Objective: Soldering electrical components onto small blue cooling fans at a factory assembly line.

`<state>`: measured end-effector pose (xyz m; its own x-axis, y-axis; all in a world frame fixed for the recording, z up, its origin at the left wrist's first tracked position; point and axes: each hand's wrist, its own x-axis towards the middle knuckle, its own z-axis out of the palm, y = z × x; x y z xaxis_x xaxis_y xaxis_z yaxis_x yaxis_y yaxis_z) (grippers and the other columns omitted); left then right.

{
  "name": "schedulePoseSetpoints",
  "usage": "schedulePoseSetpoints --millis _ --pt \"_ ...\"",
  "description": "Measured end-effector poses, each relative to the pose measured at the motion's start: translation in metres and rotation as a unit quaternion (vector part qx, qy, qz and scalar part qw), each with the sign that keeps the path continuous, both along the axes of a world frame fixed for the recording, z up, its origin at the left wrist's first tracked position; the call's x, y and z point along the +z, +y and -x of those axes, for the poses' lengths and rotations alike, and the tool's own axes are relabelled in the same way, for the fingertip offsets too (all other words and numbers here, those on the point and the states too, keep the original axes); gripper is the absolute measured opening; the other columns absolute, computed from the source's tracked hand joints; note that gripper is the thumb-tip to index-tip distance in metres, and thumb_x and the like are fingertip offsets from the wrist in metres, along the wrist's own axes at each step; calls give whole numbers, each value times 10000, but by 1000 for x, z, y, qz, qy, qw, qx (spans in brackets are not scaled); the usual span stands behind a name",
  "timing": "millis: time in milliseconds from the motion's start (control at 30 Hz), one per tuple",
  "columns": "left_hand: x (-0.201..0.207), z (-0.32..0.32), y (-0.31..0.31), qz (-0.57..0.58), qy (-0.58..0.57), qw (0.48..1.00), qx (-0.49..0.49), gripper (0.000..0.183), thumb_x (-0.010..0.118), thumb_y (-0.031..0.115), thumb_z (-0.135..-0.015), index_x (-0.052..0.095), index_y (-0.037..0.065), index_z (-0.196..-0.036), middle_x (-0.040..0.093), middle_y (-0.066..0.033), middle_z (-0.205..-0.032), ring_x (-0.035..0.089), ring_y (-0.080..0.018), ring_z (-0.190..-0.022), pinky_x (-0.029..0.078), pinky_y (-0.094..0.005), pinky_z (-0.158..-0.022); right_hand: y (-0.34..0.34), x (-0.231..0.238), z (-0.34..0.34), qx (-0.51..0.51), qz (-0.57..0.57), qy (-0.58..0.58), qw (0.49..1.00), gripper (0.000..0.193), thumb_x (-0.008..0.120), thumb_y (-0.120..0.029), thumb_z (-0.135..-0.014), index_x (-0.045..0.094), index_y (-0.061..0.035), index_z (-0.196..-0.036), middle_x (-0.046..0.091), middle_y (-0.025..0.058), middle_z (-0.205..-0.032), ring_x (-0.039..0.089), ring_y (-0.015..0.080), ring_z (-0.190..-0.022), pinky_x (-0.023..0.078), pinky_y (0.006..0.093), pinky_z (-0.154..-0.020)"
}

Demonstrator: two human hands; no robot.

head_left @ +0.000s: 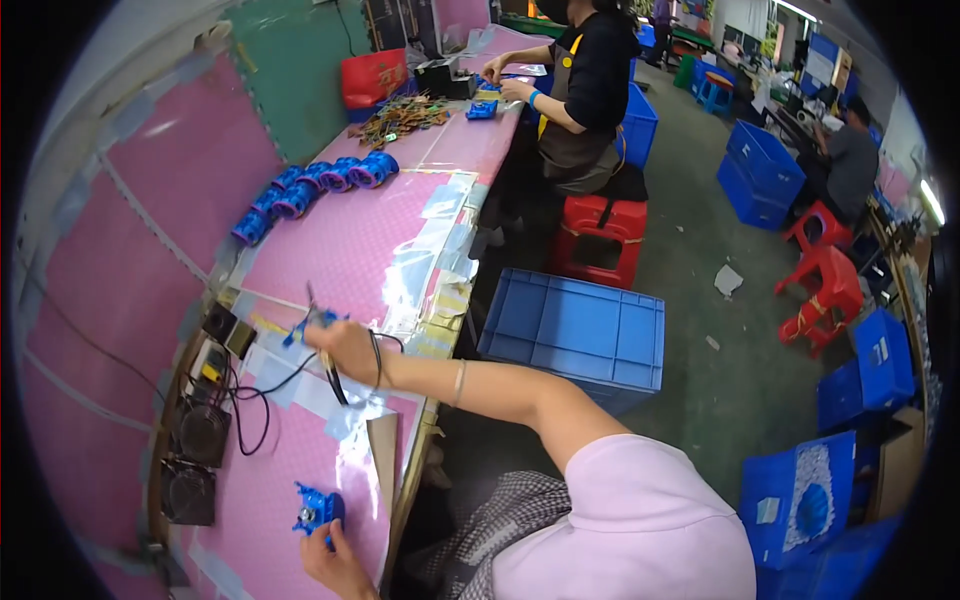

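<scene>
My left hand, low in the view, pinches the edge of a blue plastic housing just above the pink table mat. A small silvery part shows in that housing. Farther up the table, my right hand is closed round a slim pointed tool. Its thin tip points away past the fingers and its dark end hangs below the hand; its exact kind is unclear. Right beside those fingers is a small blue piece, partly covered, and I cannot tell whether it is held. A black cable runs close by.
Dark boxy devices line the wall side. Several blue round housings stand in rows farther along, before a pile of wired parts. A co-worker handles blue parts at the far end. A blue crate stands beside the table.
</scene>
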<state>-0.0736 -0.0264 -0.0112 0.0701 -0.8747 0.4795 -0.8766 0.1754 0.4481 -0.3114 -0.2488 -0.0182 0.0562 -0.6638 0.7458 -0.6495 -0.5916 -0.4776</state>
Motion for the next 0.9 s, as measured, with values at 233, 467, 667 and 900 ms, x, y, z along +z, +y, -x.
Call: schedulePoseSetpoints --millis 233,467,667,900 --pt "-8 -67 -12 41 111 990 71 160 677 120 -843 636 -28 -886 567 -65 -729 552 -234 -708 414 -387 -628 138 29 -55 307 8 -1 952 242 572 -52 -797 558 -87 -1036 532 106 -679 581 297 -644 455 381 -544" --pt "-59 -169 93 4 681 732 24 319 511 336 -972 579 72 -807 422 32 -573 396 -93 -484 350 -240 -446 203 -13 -112 426 21 128 895 123 518 -84 -809 505 -58 -929 509 149 -737 569 312 -721 461 380 -581" --pt "6 -68 85 -9 502 832 237 146 642 124 -861 583 69 -739 485 50 -674 369 -52 -586 307 -232 -511 157 23 -84 431 -119 -151 882 165 645 -22 -770 614 -7 -931 644 147 -791 642 296 -763 499 382 -657" --pt "8 -47 73 -25 199 955 217 211 730 185 -779 659 -9 -739 559 -29 -610 471 -139 -547 362 -296 -514 114 29 -97 347 -100 -11 933 194 685 48 -760 596 -2 -926 668 124 -859 623 168 -717 481 272 -639"
